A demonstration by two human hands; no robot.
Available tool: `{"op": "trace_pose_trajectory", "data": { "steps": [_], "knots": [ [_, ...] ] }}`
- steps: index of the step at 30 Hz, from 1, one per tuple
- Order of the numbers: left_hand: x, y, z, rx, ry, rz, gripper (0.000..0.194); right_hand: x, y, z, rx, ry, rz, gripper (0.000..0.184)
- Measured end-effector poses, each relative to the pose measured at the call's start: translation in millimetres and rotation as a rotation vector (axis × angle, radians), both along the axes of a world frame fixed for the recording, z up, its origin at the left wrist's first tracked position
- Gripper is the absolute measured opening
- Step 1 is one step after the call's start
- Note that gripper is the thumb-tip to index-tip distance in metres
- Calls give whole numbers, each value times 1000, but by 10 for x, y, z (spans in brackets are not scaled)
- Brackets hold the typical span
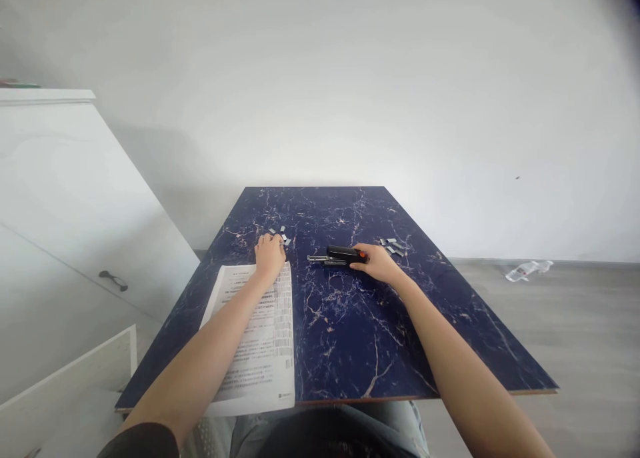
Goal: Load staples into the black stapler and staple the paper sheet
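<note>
table (345, 371): dark blue marbled top, pale and tan veining, brownish near edge. near left part bears printed paper (250, 371), dense text, lower end slightly past the table's near edge. beyond its top end, left cluster of small grey staple strips (283, 230), partly hidden from view. mid-table, black stapler (343, 253) with orange-red patch, metal rail toward the left; full contact with surface uncertain. farther right, second strip cluster (393, 242), loosely scattered. grey floor (560, 325), right: crumpled clear plastic wrapper (527, 270).
</note>
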State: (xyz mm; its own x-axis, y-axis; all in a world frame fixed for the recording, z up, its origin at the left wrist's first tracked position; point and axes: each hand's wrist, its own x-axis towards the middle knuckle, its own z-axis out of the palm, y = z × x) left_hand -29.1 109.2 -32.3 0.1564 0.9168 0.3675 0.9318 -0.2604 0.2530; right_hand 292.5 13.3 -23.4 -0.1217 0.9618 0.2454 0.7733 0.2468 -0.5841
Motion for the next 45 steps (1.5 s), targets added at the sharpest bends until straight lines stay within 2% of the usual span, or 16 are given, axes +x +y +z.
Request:
{"op": "trace_pose_trajectory", "data": {
  "steps": [4,12,19,24,26,28,31,34,38,43,45],
  "knots": [
    [-4,-23,18,3,19,11,19,-1,4,-1,8,-14,-3,27],
    [-20,2,19,-15,27,27,31,1,4,-11,16,-15,3,26],
    [-50,27,-13,16,4,20,23,-10,-6,2,10,-18,0,26],
    [-37,-18,68,120,-103,8,12,-10,-9,12,19,-20,2,26],
    [-2,-56,112,195,-223,-41,12,-9,-6,9,22,-17,1,26],
    [50,-99,135,190,-397,-127,14,-8,-4,4,23,-14,3,26],
    [148,-157,113,-1,-701,-272,21,-5,-3,0,24,-12,14,27],
    [247,-209,49,-174,-838,-424,26,-3,-8,3,22,-13,18,25],
    [346,-297,4,-231,-811,-532,28,-4,-14,12,24,-31,21,25],
    [395,-395,69,-39,-586,-624,30,-15,-13,18,44,-56,24,25],
    [399,-404,84,-22,-526,-645,33,-20,-12,19,48,-66,20,25]
  ]
}}
